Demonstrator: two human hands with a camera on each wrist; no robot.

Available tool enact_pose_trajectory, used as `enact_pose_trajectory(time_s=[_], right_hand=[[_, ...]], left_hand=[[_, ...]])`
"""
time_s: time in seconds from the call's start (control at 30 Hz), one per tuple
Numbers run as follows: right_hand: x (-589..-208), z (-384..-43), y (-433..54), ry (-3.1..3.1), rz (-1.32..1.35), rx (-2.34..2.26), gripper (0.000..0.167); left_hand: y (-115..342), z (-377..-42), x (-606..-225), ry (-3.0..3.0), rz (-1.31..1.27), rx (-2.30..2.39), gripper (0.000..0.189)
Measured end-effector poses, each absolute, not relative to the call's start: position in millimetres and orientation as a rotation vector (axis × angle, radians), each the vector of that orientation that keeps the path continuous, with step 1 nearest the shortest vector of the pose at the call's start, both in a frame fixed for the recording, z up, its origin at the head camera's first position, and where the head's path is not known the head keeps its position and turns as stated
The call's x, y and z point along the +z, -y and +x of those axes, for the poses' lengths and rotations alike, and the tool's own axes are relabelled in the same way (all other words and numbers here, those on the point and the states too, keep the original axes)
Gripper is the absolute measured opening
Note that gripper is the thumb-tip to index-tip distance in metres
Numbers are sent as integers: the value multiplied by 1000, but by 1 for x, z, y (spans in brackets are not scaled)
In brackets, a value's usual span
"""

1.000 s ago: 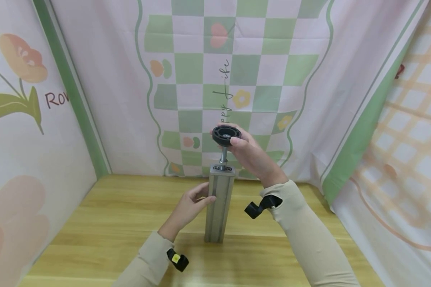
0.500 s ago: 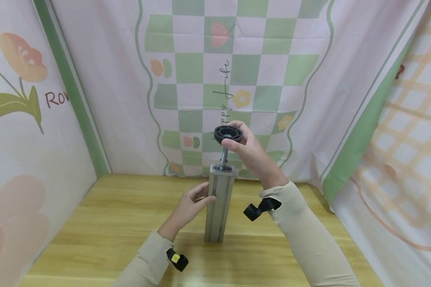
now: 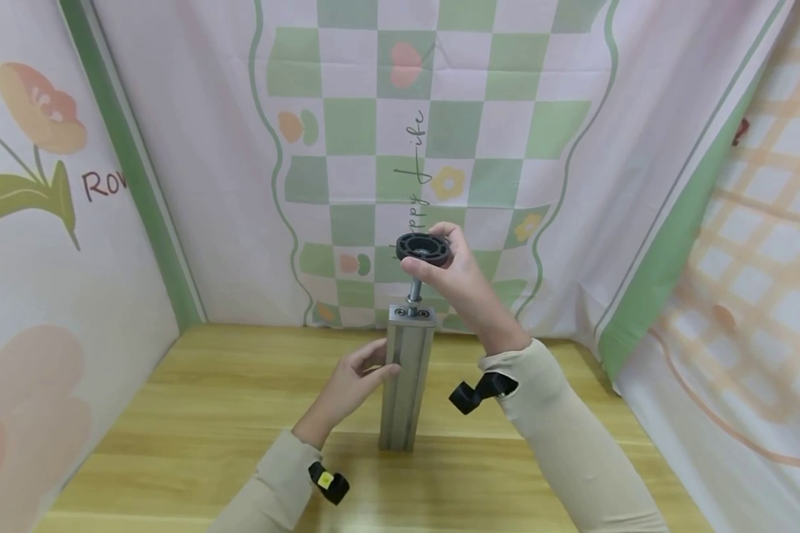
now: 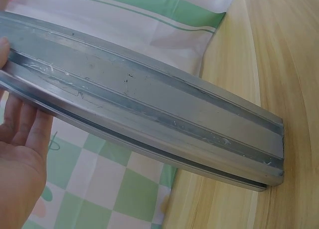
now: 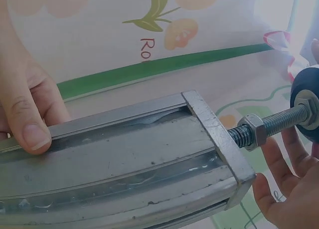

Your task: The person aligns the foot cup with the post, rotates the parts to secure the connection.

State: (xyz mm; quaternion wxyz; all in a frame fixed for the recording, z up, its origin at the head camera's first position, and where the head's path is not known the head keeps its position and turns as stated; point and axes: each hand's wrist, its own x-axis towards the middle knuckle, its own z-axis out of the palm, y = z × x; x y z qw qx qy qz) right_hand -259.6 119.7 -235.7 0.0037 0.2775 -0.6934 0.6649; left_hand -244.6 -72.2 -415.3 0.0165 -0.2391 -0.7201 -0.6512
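Observation:
A silver aluminium profile (image 3: 408, 385) stands upright on the wooden table in the head view. My left hand (image 3: 348, 381) grips its left side, thumb on the near face and the other fingers partly hidden behind. From the end plate (image 5: 219, 139) on top rises a threaded rod (image 3: 416, 289) with a hex nut (image 5: 252, 130). The rod carries a round black levelling foot (image 3: 403, 250), hollow side up. My right hand (image 3: 465, 285) pinches this foot by its rim, thumb at the near edge and fingers on the far right side.
The wooden table (image 3: 193, 400) spreads around the profile. Patterned cloth hangs at the back (image 3: 350, 126), the left (image 3: 27, 274) and the right (image 3: 740, 296). Both wrists wear black camera mounts.
My right thumb has slid leftward along the near rim of the foot, while the fingers behind shifted right, so the hand has turned around the rod. My left hand and the profile stayed put.

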Motion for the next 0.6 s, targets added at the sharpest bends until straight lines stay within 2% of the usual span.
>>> enact_pose_trajectory(time_s=[0.2,0.6], right_hand=[[-235,-261,-126,2226,1025,1989,98],[-248,-273,-126,2037,1328,2161,107]], left_hand=[[72,-245,-415,2240,-730,-2023,48],[73,-245,-417,2239,-743,-2013,47]])
